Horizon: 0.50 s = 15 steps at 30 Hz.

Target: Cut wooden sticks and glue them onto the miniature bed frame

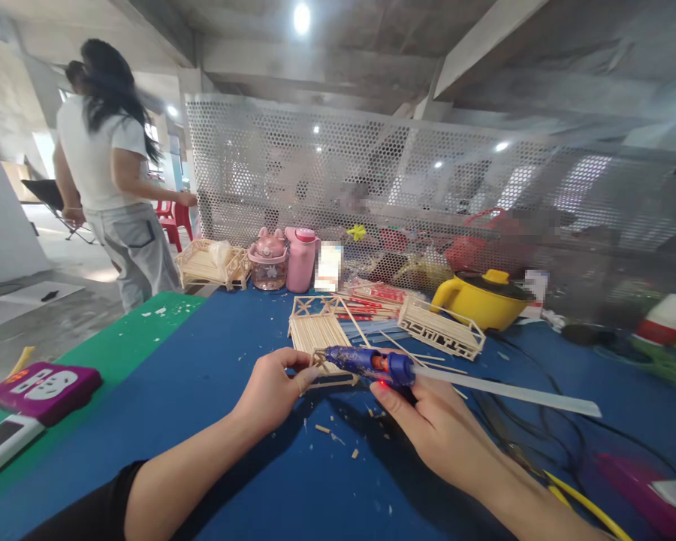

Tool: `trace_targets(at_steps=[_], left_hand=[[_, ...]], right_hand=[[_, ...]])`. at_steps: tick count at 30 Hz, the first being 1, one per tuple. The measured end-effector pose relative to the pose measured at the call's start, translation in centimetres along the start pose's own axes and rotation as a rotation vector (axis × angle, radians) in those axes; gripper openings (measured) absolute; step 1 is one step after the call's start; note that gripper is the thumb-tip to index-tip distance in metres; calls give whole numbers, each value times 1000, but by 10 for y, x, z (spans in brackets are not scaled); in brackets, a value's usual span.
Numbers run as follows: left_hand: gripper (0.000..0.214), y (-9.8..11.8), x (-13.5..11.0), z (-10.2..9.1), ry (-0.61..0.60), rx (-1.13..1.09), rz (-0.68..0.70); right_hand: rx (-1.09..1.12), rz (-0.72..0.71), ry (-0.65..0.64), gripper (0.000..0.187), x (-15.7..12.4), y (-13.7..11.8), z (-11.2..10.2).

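Note:
My right hand (422, 413) is wrapped round a blue glue gun (366, 364), its nozzle pointing left. A long translucent glue stick (512, 389) juts out of the gun's back end. Close to the nozzle, my left hand (276, 387) pinches the near left corner of a small wooden stick model (318, 332) with a slatted platform and a crossed rail. The nozzle and fingertips cover the exact spot of contact. Behind the glue gun, to the right, lies a second slatted stick model (442, 328).
Red-tipped sticks (372, 304) lie behind the models. Beyond stand a pink bottle (300, 259), a pink jar (268, 263), a third stick model (211, 263) and a yellow pot (481, 299). Black cables run at right. A purple power strip (45, 391) sits left. A person (110, 150) stands beyond.

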<state>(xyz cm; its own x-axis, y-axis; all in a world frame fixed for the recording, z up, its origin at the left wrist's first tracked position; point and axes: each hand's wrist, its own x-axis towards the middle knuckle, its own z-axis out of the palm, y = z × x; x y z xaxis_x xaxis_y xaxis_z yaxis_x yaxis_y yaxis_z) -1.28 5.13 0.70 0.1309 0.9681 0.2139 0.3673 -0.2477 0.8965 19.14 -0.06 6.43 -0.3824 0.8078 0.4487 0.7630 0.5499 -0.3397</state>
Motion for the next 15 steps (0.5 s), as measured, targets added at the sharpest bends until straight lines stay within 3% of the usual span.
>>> trace_targets(at_steps=[15], left_hand=[[25, 2, 0, 0, -9, -9, 0]], right_hand=[[-15, 0, 29, 33, -7, 8, 8]])
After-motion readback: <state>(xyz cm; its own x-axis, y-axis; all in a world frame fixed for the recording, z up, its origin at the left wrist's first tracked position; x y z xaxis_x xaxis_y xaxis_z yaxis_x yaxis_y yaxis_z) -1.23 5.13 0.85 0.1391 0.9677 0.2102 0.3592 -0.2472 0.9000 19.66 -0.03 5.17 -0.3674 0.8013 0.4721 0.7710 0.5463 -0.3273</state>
